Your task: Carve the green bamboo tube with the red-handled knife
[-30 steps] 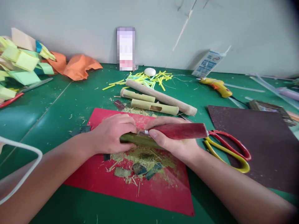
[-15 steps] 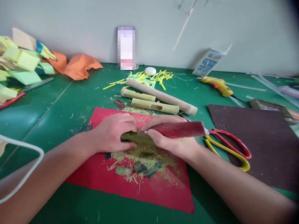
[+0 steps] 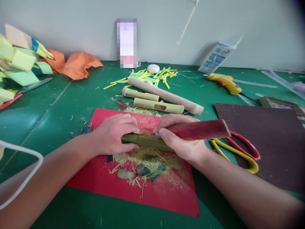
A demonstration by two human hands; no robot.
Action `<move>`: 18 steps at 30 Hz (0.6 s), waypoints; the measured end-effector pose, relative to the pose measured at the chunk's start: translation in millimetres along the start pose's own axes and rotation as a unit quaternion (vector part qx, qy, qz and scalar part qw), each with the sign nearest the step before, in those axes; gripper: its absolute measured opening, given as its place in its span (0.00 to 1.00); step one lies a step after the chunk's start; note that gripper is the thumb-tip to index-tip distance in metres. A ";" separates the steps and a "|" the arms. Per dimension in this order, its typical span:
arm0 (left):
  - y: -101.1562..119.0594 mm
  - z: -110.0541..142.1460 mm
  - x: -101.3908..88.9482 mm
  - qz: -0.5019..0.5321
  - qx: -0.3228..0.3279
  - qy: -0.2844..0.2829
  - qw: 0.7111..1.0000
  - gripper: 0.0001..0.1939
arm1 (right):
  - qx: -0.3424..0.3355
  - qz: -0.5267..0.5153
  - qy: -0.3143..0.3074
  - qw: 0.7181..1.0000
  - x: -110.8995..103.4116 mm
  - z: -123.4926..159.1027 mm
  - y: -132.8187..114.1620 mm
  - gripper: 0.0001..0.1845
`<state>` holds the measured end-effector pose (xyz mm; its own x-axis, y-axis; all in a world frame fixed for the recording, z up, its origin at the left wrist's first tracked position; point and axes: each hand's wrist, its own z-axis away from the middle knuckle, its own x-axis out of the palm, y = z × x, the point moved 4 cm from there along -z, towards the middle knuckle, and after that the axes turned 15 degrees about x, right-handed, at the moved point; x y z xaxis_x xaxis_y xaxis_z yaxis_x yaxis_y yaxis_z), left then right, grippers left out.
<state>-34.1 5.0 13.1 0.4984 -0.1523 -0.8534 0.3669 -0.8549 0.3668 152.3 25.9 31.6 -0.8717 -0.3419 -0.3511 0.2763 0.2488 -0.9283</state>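
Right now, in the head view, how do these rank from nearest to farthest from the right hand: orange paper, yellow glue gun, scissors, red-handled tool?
From the right hand:
1. Red-handled tool: held in it.
2. Scissors: just to its right.
3. Yellow glue gun: farther back, right.
4. Orange paper: far back, left.

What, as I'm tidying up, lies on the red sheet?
On the red sheet lie shavings and several scraps. Whatever is under the hands and bamboo is covered and cannot be seen.

two hands (image 3: 116, 133) (image 3: 184, 144), one red-handled tool (image 3: 200, 129), one green tube (image 3: 154, 142), two pale tubes (image 3: 140, 94) (image 3: 144, 103), one glue gun (image 3: 226, 83)
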 end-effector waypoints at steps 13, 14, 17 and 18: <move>0.3 0.9 0.5 -0.005 0.007 -0.002 1.000 0.10 | -0.024 0.019 0.039 0.999 -1.3 9.9 0.3 0.05; 0.4 1.2 0.3 -0.008 0.006 -0.002 1.000 0.11 | -0.018 0.030 0.032 0.999 0.0 8.9 -1.6 0.05; 0.7 2.0 0.3 -0.009 0.007 -0.001 1.000 0.11 | -0.001 0.044 0.022 0.999 2.6 5.0 -5.6 0.04; 0.6 2.0 0.5 -0.008 0.007 -0.001 1.000 0.11 | 0.004 0.047 0.015 0.999 3.5 3.7 -6.1 0.03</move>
<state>-35.2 3.4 12.1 0.4909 -0.1396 -0.8600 0.3642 -0.8638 0.3481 149.1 19.8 35.7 -0.8542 -0.2894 -0.4320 0.3597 0.2710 -0.8928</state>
